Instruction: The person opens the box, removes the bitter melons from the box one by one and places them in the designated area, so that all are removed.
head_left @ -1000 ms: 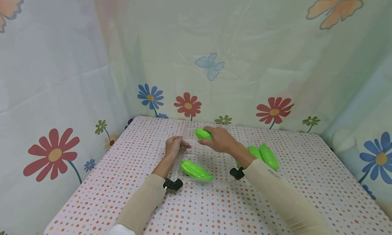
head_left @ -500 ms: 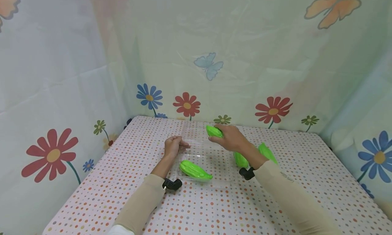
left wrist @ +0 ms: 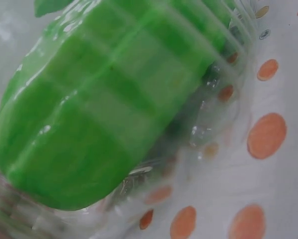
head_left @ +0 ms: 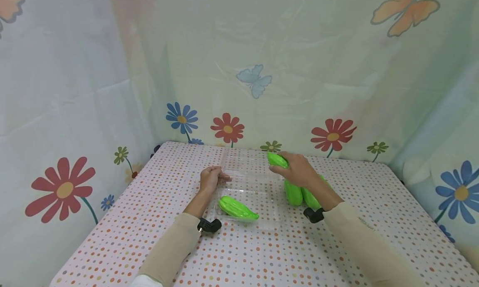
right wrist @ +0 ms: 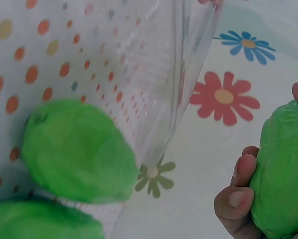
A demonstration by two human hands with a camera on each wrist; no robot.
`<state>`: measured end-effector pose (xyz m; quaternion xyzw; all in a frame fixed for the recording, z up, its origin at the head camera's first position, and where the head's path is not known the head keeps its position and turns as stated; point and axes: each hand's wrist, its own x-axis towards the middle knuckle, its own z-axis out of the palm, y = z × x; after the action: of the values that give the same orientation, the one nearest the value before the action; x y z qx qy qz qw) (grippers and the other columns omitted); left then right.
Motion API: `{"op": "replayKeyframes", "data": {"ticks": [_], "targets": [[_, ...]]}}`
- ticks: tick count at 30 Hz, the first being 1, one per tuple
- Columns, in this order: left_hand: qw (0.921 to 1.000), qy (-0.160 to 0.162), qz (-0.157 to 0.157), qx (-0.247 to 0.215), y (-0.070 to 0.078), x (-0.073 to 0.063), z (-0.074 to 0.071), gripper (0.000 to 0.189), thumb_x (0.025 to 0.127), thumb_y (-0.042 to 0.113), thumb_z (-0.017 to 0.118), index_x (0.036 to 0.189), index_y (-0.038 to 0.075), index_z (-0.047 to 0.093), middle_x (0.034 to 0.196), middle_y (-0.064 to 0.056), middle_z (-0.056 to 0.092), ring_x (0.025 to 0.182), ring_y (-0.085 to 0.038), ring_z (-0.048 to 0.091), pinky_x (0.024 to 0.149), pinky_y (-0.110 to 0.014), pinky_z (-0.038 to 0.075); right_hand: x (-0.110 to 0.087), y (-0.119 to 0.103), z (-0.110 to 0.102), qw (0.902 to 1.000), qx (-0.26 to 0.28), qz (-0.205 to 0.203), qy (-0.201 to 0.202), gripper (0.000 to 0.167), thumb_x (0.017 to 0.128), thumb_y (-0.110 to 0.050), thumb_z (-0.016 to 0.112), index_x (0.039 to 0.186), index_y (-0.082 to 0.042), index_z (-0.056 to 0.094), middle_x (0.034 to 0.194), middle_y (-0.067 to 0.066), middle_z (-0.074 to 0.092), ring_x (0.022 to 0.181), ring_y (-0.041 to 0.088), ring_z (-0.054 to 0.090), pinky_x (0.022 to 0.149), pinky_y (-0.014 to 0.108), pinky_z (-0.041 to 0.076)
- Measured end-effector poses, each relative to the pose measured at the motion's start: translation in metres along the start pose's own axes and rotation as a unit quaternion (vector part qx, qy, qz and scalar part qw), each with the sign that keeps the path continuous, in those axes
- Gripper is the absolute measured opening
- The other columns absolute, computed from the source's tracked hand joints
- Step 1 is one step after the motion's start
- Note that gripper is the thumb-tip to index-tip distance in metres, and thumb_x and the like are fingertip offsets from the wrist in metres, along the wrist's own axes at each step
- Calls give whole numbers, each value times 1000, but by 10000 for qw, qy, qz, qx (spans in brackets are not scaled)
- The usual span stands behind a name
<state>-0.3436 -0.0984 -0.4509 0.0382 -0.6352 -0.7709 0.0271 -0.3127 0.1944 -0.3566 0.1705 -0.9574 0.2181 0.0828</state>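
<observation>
Head view shows a person's right hand [head_left: 295, 169] with its grip clamped on a ridged, bright green, elongated vegetable [head_left: 277, 159], thumb on one side and fingers on the other, to the right of the far half of a two-part container in clear plastic [head_left: 267, 206]. At the container's left edge lies the left hand [head_left: 211, 179], fingers bent; whether its grip pinches the plastic, I cannot tell. Inside the near half, a second ridged green vegetable [head_left: 238, 208] lies slantwise, its narrow tip pointing right; the left wrist view shows it close up through the ribbed, transparent wall. Just right of the container, two more green vegetables [head_left: 293, 193] rest side by side on the table [head_left: 239, 258], which wears a pale cloth with coloured dots, and a further patch of green shows past the right wrist. Both forearms have beige sleeves [head_left: 174, 243] and a small black camera [head_left: 210, 225] at each wrist. Behind the table hangs a pale fabric backdrop [head_left: 292, 100] printed with red, blue and green flowers and with butterflies.
</observation>
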Motion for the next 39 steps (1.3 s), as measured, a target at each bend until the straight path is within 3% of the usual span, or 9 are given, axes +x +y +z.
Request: {"op": "replayKeyframes", "data": {"ticks": [4, 10, 14, 18, 23, 27, 34, 39], "targets": [[10000, 29, 18, -1, 0, -1, 1, 36, 94, 7, 51, 124, -13, 56, 75, -7, 75, 73, -18, 76, 65, -24, 59, -8, 15, -7, 9996, 79, 255, 53, 70, 95, -48, 66, 145, -2, 51, 87, 8, 61, 71, 22, 53, 60, 33, 43], [10000, 48, 50, 18, -2, 0, 1, 36, 97, 9, 50, 124, -14, 56, 75, -7, 75, 72, -18, 76, 68, -28, 61, -19, 34, -10, 9984, -164, 531, 92, 74, 96, -51, 63, 146, 1, 48, 110, 21, 64, 91, 33, 56, 68, 41, 46], [9999, 76, 102, -39, -1, -1, 0, 35, 98, 9, 51, 126, -13, 54, 76, -9, 75, 74, -21, 77, 75, -35, 62, -25, 38, -10, 9969, -241, 744, 6, 78, 96, -54, 61, 148, 1, 45, 131, 28, 59, 112, 45, 56, 87, 57, 51], [9999, 45, 127, -88, -1, -1, 0, 36, 100, 9, 50, 128, -13, 53, 77, -10, 75, 76, -22, 77, 81, -39, 62, -30, 38, -16, 9959, -178, 881, 39, 81, 96, -57, 59, 150, 2, 43, 142, 32, 52, 129, 52, 48, 101, 69, 42], [9999, 37, 123, -31, -1, -1, 1, 36, 100, 10, 50, 128, -13, 53, 76, -8, 75, 74, -20, 77, 77, -35, 62, -38, 43, -25, 9960, 23, 845, 294, 79, 96, -58, 60, 147, 1, 46, 133, 28, 58, 117, 46, 55, 93, 65, 47], [9999, 34, 136, -52, -1, 0, 2, 37, 99, 10, 51, 128, -13, 54, 73, -5, 73, 71, -17, 76, 72, -29, 61, -45, 50, -29, 9944, 137, 953, 442, 80, 97, -59, 58, 148, 1, 44, 133, 28, 57, 118, 47, 52, 94, 66, 45], [9999, 93, 118, -59, -1, 0, 2, 37, 99, 8, 51, 129, -14, 53, 74, -8, 74, 72, -19, 76, 71, -29, 62, -60, 67, -32, 9903, 132, 1254, 585, 82, 98, -57, 56, 149, 5, 40, 141, 35, 50, 123, 52, 49, 94, 69, 44], [9998, 164, 98, -25, -2, 1, 1, 35, 96, 6, 50, 126, -12, 54, 78, -13, 75, 75, -22, 77, 69, -29, 61, -68, 79, -31, 9876, 59, 1364, 780, 81, 98, -56, 56, 148, 6, 41, 133, 36, 54, 111, 49, 55, 83, 62, 49]]}}
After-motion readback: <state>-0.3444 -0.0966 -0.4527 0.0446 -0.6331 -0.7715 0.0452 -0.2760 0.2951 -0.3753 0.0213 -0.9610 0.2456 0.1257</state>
